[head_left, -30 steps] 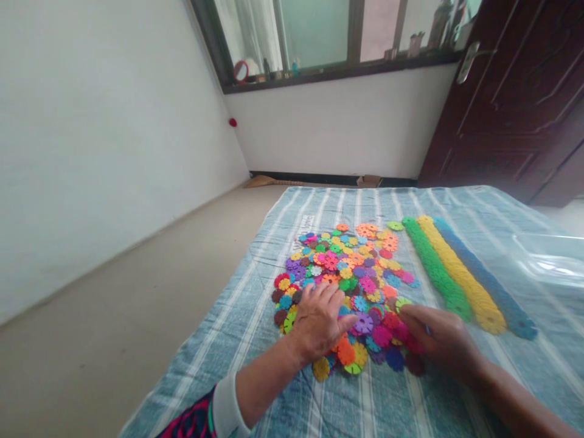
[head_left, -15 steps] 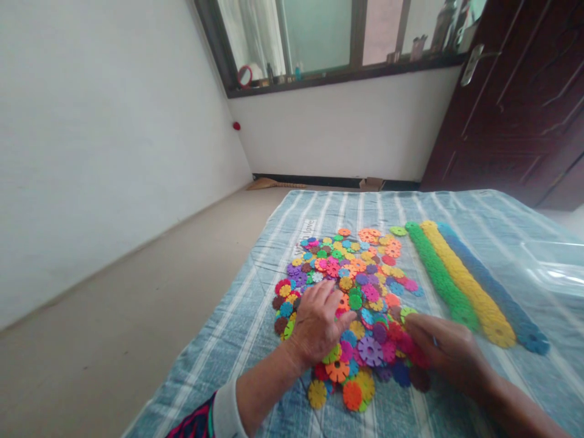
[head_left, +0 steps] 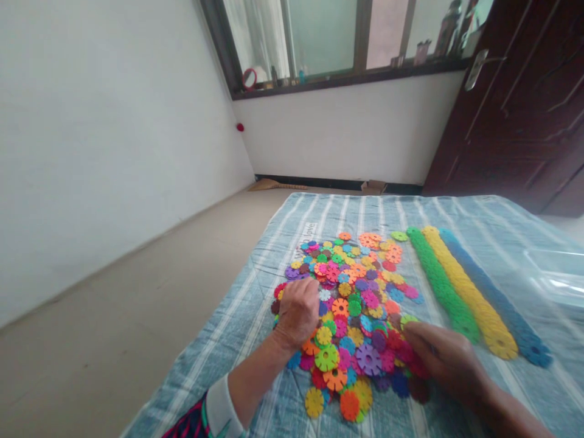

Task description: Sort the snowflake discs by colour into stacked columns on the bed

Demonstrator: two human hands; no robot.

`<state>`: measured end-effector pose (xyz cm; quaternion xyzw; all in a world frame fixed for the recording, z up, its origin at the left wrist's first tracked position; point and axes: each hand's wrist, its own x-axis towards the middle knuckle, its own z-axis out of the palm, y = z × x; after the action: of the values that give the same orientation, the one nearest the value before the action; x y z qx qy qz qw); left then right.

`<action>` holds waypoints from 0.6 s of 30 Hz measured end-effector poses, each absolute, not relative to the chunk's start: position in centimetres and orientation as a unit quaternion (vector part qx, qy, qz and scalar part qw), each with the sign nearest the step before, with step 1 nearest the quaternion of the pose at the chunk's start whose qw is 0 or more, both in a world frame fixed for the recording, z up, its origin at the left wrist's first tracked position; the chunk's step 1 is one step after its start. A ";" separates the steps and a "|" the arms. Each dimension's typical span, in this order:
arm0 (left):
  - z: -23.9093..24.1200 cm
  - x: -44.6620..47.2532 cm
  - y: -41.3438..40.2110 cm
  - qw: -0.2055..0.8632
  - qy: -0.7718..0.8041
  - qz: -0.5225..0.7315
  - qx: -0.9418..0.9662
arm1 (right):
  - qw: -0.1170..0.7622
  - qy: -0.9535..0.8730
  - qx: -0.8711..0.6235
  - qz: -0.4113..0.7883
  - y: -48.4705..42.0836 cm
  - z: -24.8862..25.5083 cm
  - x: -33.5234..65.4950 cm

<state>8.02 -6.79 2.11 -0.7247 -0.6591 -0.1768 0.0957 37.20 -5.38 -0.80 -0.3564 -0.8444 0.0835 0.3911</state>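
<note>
Plastic discs [head_left: 353, 304] in many colours, notched like little flowers, lie in a loose heap at the lower middle of the frame, spread on a blue-and-white striped cloth [head_left: 249, 347]. The left hand [head_left: 298, 313] rests knuckles up on the heap's left edge, fingers curled down onto the discs; whether it grips one is hidden beneath the hand. The right hand [head_left: 440, 356] comes in from the lower right, its fingers drawn together and touching the heap's right edge among red and purple pieces; whether they pinch a disc cannot be told. Right of the heap, three long rows of joined discs lie side by side, slanting from the middle toward the lower right: a green row [head_left: 440, 283], a yellow row [head_left: 469, 296] and a blue row [head_left: 497, 302], each just beside its neighbour. A clear plastic container [head_left: 559, 274] sits on the cloth at the right edge of the frame
</note>
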 end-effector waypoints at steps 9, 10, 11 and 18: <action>2.2 6.3 -4.6 0.100 -0.703 -0.144 -0.689 | 0.400 -0.824 -0.383 0.118 -5.3 -1.0 36.9; 2.1 6.3 -4.5 0.097 -0.704 -0.143 -0.689 | 0.399 -0.824 -0.384 0.118 -5.4 -1.0 36.9; 2.0 6.2 -4.4 0.096 -0.704 -0.141 -0.689 | 0.397 -0.825 -0.385 0.119 -5.4 -1.0 36.9; 1.7 6.0 -4.5 0.128 -0.692 -0.121 -0.700 | 0.385 -0.824 -0.390 0.142 -5.4 -1.0 36.8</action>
<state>5.98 -4.46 1.66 -0.7003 -0.6918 -0.1210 0.1278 36.76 -5.42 -0.96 -0.3904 -0.8244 0.1421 0.3845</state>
